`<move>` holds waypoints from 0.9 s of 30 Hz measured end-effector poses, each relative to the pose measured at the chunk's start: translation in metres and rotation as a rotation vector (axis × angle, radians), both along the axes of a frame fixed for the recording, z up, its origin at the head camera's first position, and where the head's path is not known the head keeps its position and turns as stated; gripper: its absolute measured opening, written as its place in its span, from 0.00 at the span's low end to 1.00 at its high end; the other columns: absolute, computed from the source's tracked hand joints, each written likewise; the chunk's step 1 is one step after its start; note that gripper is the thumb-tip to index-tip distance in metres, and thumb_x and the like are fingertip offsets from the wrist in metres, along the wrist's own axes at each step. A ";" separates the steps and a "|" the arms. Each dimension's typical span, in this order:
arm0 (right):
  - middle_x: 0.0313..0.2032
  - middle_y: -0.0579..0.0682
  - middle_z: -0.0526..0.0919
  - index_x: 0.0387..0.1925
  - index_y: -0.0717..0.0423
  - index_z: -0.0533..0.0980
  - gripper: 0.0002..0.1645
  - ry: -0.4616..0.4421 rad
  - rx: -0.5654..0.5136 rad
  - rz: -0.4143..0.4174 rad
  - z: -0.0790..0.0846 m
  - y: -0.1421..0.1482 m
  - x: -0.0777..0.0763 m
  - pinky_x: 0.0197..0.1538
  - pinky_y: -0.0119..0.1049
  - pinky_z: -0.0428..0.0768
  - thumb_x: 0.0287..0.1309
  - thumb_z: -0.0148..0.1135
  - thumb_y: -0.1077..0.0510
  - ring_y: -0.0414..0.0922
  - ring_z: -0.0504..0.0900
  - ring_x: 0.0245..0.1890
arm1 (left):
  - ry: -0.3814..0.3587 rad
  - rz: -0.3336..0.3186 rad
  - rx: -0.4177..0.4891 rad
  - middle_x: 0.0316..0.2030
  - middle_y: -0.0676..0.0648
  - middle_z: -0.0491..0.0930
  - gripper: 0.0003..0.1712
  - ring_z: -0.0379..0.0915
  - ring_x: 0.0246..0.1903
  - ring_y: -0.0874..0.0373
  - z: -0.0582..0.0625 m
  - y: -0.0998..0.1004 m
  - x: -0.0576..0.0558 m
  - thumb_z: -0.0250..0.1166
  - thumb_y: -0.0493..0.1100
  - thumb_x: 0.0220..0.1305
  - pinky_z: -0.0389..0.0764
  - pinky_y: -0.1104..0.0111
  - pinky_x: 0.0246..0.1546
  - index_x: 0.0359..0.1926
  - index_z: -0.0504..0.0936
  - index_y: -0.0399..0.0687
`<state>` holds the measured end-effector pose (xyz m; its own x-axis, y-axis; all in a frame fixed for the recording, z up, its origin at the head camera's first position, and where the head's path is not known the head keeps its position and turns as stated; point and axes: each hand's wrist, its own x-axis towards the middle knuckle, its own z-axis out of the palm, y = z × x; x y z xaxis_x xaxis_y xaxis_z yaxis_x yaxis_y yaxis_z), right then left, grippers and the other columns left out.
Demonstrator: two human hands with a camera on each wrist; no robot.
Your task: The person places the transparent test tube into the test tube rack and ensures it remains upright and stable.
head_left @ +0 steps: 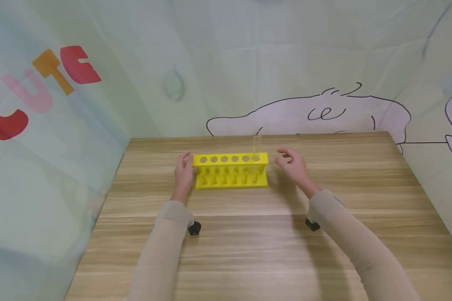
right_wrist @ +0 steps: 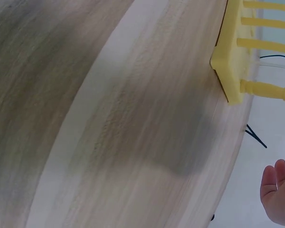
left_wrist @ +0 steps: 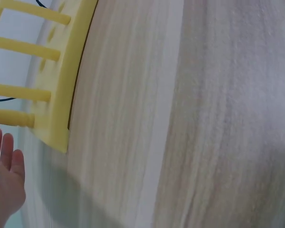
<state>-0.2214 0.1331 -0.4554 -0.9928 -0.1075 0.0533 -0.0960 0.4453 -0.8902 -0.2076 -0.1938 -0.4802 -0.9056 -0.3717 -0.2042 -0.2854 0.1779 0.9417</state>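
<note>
A yellow test tube rack [head_left: 231, 180] stands on the table, with one row of round holes along its top plate. One clear test tube [head_left: 257, 144] rises from the rightmost hole. At the rack's left end is my left hand [head_left: 183, 169], its fingertips right at the edge of the top plate. The left wrist view shows that hand's fingers [left_wrist: 6, 149] loosely extended beside the rack's end post. My right hand [head_left: 293, 166] hovers a short way off the right end, fingers relaxed and apart, holding nothing. Its fingers [right_wrist: 281, 171] appear near the right wrist view's edge.
The wood-grain table [head_left: 245, 246] reaches back to a printed cloth wall [head_left: 305, 54], with another cloth side [head_left: 52, 167] along the left. Small black devices [head_left: 194, 228] sit under both wrists. The rack's base [left_wrist: 66, 95] lies flat on the tabletop.
</note>
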 end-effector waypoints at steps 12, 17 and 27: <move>0.51 0.60 0.72 0.49 0.66 0.70 0.21 -0.024 0.026 -0.020 -0.013 0.009 0.003 0.51 0.47 0.70 0.56 0.53 0.59 0.55 0.68 0.50 | 0.042 0.110 -0.180 0.38 0.48 0.74 0.29 0.63 0.29 0.59 -0.015 -0.016 0.010 0.43 0.65 0.60 0.66 0.69 0.29 0.55 0.68 0.57; 0.50 0.61 0.73 0.48 0.67 0.70 0.20 -0.007 0.058 -0.022 -0.018 0.013 0.004 0.50 0.47 0.70 0.55 0.53 0.59 0.55 0.69 0.49 | 0.035 0.129 -0.228 0.36 0.47 0.75 0.25 0.64 0.29 0.58 -0.019 -0.022 0.013 0.45 0.62 0.61 0.66 0.70 0.30 0.52 0.71 0.55; 0.51 0.63 0.73 0.47 0.68 0.71 0.20 0.035 0.148 0.019 -0.023 0.022 0.011 0.59 0.50 0.61 0.56 0.52 0.58 0.57 0.66 0.55 | 0.025 0.092 -0.335 0.42 0.43 0.76 0.24 0.69 0.40 0.51 -0.033 -0.035 0.018 0.46 0.58 0.62 0.70 0.60 0.42 0.54 0.70 0.51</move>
<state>-0.2109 0.1548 -0.4782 -0.9884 -0.1351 0.0700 -0.1352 0.5689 -0.8112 -0.1895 -0.2287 -0.5127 -0.8685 -0.4945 -0.0353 -0.2922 0.4530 0.8423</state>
